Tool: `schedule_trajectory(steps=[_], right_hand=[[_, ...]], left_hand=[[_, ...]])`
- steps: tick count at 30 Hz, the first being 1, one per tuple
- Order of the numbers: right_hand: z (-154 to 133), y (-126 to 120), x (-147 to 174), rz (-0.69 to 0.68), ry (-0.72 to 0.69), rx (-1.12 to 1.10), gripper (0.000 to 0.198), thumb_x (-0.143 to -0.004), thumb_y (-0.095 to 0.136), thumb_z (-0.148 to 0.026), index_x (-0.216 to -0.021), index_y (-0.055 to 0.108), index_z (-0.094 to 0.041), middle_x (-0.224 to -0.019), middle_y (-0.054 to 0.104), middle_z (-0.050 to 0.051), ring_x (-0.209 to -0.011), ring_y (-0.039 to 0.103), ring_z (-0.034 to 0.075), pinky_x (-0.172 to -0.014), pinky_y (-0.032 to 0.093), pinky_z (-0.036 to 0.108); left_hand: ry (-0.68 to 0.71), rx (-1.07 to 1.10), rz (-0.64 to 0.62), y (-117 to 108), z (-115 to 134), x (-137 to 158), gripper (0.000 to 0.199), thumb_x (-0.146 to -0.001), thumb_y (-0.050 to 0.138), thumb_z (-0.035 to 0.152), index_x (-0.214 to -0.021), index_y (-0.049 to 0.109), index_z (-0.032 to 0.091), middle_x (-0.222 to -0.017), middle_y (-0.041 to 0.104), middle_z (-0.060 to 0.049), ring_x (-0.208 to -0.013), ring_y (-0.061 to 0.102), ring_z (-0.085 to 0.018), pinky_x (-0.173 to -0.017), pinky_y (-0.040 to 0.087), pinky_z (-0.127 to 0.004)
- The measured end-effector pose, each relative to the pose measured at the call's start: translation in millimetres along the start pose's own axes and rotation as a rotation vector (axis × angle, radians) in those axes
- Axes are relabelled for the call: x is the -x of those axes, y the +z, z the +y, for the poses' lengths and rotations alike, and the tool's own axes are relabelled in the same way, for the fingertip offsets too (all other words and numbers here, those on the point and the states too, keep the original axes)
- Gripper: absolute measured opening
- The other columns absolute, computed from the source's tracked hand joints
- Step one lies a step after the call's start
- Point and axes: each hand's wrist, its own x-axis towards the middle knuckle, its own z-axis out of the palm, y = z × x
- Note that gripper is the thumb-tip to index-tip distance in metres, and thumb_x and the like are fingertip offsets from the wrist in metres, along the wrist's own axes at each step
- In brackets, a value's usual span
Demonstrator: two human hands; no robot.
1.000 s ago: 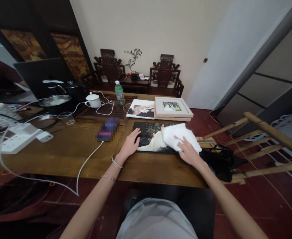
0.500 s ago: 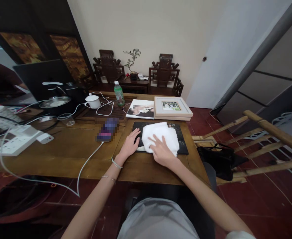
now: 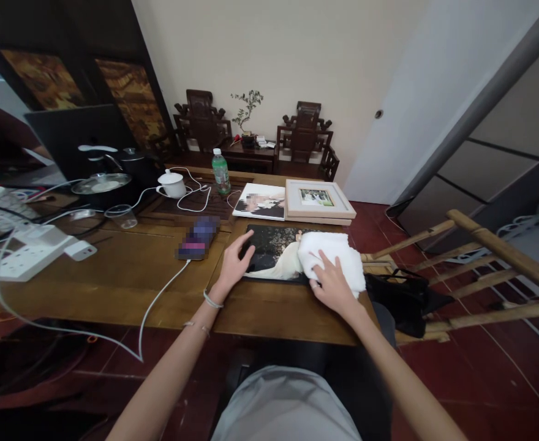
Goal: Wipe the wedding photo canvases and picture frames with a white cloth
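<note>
On the brown wooden counter (image 3: 269,315), a flat, rectangular photo panel (image 3: 272,245) lies partly under a fluffy white towel (image 3: 350,254). The right hand (image 3: 334,285) rests splayed on the soft folds; the left hand (image 3: 234,266), fingers parted, grips nothing at the panel's left edge. Wiping seems underway: the dark left part lies uncovered, the right covered; how much remains cannot be told.

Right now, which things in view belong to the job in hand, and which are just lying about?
In the job:
- white cloth, under the right hand
- dark picture panel, left hand at its left edge

Apparently lying about:
- plastic bottle
- lidded cup
- power strip
- framed picture (untouched; might belong)
</note>
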Motion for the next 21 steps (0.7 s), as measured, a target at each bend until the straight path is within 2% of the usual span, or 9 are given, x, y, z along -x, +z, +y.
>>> schedule_trajectory(steps=[3, 6, 8, 10, 13, 17, 21], right_hand=[[-31.8, 7.8, -21.0, -0.008, -0.035, -0.005, 0.032, -0.088, 0.045, -0.039, -0.105, 0.062, -0.016, -0.145, 0.038, 0.014, -0.138, 0.018, 0.036, -0.104, 0.013, 0.069], [-65.5, 12.1, -38.6, -0.050, -0.139, -0.008, 0.043, -0.083, 0.053, -0.050, -0.110, 0.061, -0.018, -0.149, 0.031, 0.012, -0.139, 0.012, 0.038, -0.104, 0.009, 0.069], [-83.4, 13.1, -46.9, -0.058, -0.201, 0.023, 0.041, -0.080, 0.060, -0.043, -0.114, 0.059, -0.019, -0.152, 0.024, 0.012, -0.139, 0.008, 0.040, -0.104, 0.009, 0.070], [-95.7, 13.5, -52.1, -0.047, -0.214, 0.068, 0.039, -0.079, 0.061, -0.026, -0.117, 0.058, -0.019, -0.153, 0.020, 0.013, -0.139, 0.008, 0.041, -0.103, 0.010, 0.071], [-103.1, 15.3, -53.4, -0.014, -0.197, 0.106, 0.036, -0.080, 0.054, -0.011, -0.115, 0.060, -0.020, -0.153, 0.021, 0.013, -0.139, 0.013, 0.041, -0.104, 0.014, 0.071], [-97.4, 18.8, -43.9, 0.086, -0.252, 0.111, 0.024, -0.089, 0.043, -0.014, -0.101, 0.063, -0.020, -0.150, 0.029, 0.012, -0.138, 0.021, 0.037, -0.106, 0.022, 0.065], [-85.0, 8.1, -31.2, 0.214, -0.316, 0.104, 0.020, -0.090, 0.043, -0.016, -0.089, 0.063, -0.019, -0.147, 0.035, 0.009, -0.137, 0.023, 0.034, -0.108, 0.027, 0.059]], left_hand=[[-0.111, 0.231, 0.199, -5.5, 3.5, 0.2, 0.040, -0.085, 0.055, 0.041, -0.119, 0.054, 0.020, -0.128, 0.056, -0.013, -0.113, 0.059, -0.027, -0.086, 0.053, -0.037], [-0.164, 0.344, 0.301, -10.7, 3.7, 0.1, 0.040, -0.085, 0.053, 0.048, -0.115, 0.052, 0.023, -0.130, 0.053, -0.013, -0.105, 0.063, -0.029, -0.065, 0.056, -0.029], [-0.176, 0.412, 0.346, -13.2, 2.0, -0.9, 0.038, -0.085, 0.050, 0.051, -0.112, 0.051, 0.024, -0.129, 0.052, -0.012, -0.103, 0.065, -0.029, -0.061, 0.056, -0.028], [-0.191, 0.490, 0.372, -14.7, -0.9, -2.6, 0.036, -0.086, 0.047, 0.053, -0.107, 0.051, 0.025, -0.130, 0.052, -0.011, -0.103, 0.064, -0.030, -0.063, 0.056, -0.032], [-0.232, 0.550, 0.383, -15.5, -6.4, -5.2, 0.037, -0.086, 0.042, 0.056, -0.102, 0.050, 0.024, -0.128, 0.053, -0.011, -0.109, 0.061, -0.031, -0.069, 0.055, -0.037], [-0.285, 0.558, 0.324, -15.5, -13.0, -8.0, 0.044, -0.086, 0.036, 0.061, -0.100, 0.051, 0.023, -0.120, 0.059, -0.011, -0.114, 0.058, -0.029, -0.075, 0.052, -0.037], [-0.352, 0.584, 0.188, -12.4, -18.5, -9.8, 0.047, -0.085, 0.036, 0.062, -0.099, 0.055, 0.022, -0.109, 0.066, -0.010, -0.103, 0.064, -0.024, -0.079, 0.053, -0.037]])
